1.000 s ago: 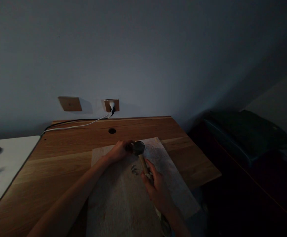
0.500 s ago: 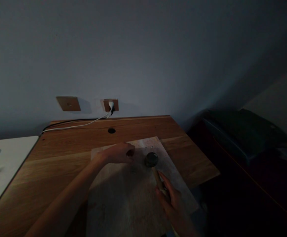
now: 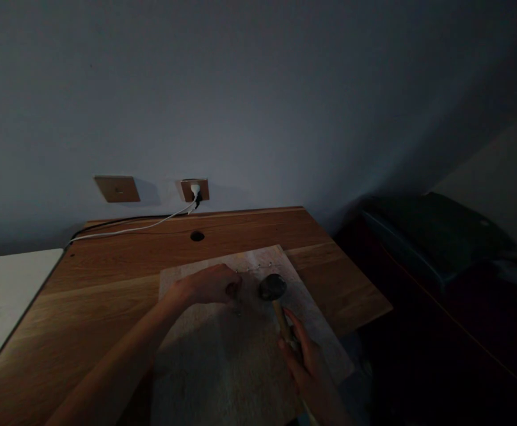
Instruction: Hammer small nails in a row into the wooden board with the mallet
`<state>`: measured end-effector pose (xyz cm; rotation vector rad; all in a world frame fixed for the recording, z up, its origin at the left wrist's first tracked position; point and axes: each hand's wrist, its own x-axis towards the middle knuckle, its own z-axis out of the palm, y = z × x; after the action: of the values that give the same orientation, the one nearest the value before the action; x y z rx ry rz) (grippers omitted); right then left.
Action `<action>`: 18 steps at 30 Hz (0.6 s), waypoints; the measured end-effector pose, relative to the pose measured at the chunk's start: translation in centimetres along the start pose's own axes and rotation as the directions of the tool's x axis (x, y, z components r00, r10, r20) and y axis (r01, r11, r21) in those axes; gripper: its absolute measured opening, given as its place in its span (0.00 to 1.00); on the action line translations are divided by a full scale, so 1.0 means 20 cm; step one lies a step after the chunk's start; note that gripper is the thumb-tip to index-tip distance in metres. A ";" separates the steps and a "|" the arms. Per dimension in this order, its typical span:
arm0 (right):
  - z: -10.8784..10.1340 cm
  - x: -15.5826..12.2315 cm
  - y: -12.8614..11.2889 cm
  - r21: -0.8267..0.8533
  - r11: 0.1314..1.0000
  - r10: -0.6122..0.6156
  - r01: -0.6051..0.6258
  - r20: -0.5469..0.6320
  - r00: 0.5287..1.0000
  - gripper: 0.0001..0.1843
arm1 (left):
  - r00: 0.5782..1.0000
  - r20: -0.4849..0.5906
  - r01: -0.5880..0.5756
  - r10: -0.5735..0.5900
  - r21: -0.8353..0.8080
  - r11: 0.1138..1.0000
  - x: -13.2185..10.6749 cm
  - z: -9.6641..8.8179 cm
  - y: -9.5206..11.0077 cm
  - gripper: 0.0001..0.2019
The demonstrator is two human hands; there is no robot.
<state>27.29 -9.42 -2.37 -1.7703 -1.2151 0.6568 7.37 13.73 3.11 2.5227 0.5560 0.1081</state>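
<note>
My right hand [image 3: 308, 365] grips the wooden handle of a hammer [image 3: 274, 294], whose dark head rests low over a pale board [image 3: 222, 355] lying on the wooden desk [image 3: 107, 278]. My left hand [image 3: 211, 284] sits on the board just left of the hammer head, fingers curled and pinched together near small nails [image 3: 239, 306] that are hard to make out in the dim light. A row of small nails [image 3: 258, 266] stands along the board's far edge.
A white cable [image 3: 134, 226] runs along the desk's back edge to a wall socket [image 3: 192, 190]. A cable hole [image 3: 196, 236] is cut in the desk. A white surface [image 3: 5, 296] adjoins on the left; dark furniture [image 3: 436, 236] stands to the right.
The hammer head has moved right and toward me, away from my left hand. My left hand has drawn back from the board's far edge toward the loose nails.
</note>
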 end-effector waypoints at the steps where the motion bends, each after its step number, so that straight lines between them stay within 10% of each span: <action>1: 0.00 0.00 0.01 0.002 1.000 0.001 -0.001 -0.012 1.000 0.28 | 0.999 -0.031 0.014 -0.013 0.016 1.000 0.00 -0.01 -0.02 0.08; 7: 0.03 0.00 0.03 0.060 0.997 0.045 -0.045 0.001 0.999 0.31 | 0.967 -0.237 0.065 -0.093 -0.126 0.990 -0.01 -0.07 -0.20 0.12; 18: 0.01 0.00 0.00 0.049 0.997 0.059 -0.059 -0.006 0.998 0.30 | 0.970 -0.206 0.100 -0.131 -0.156 0.983 0.00 -0.04 -0.22 0.11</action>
<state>27.04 -9.40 -2.42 -1.7717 -1.1365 0.7082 5.58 17.47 1.40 2.3460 0.7523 0.3685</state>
